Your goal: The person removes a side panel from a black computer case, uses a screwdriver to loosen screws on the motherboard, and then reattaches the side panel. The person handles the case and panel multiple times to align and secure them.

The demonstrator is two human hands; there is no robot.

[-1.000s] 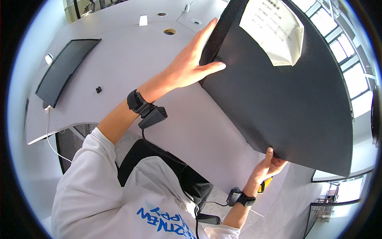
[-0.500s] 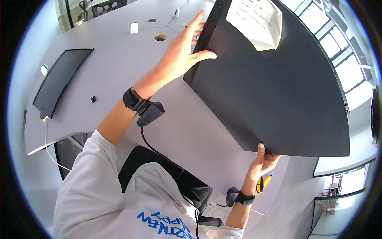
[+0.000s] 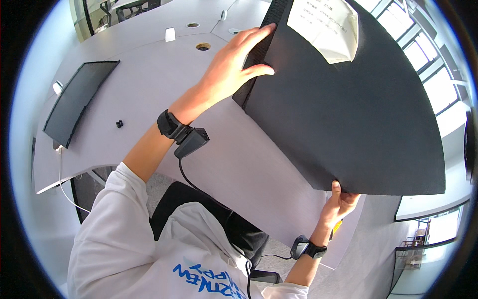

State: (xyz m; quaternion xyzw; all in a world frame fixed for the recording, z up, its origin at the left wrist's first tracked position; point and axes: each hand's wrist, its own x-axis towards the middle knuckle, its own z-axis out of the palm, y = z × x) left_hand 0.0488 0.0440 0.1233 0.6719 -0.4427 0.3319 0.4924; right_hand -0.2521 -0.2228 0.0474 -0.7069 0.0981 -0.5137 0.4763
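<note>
A large black panel-like piece [image 3: 338, 119] is held up in front of me, tilted. It has a narrow ribbed side on its left, and a creased white paper [image 3: 328, 31] with print lies on its face near the top. My left hand [image 3: 234, 65] holds that ribbed side, fingers along it and the thumb on the flat face. At the lower edge, my right hand [image 3: 339, 205] pinches the piece, thumb in front and fingers behind. The back of the piece is hidden.
On the pale table [image 3: 149, 89] a curved dark screen [image 3: 79, 102] stands at the left, with a small black object [image 3: 119, 123] near it. A yellow-handled tool [image 3: 338, 226] shows partly behind my right wrist. A black chair [image 3: 174, 199] is beneath me.
The black piece has shifted slightly right in view. My left fingers, lifted before, now lie on its ribbed side. My right hand has moved a little right, covering more of the yellow tool.
</note>
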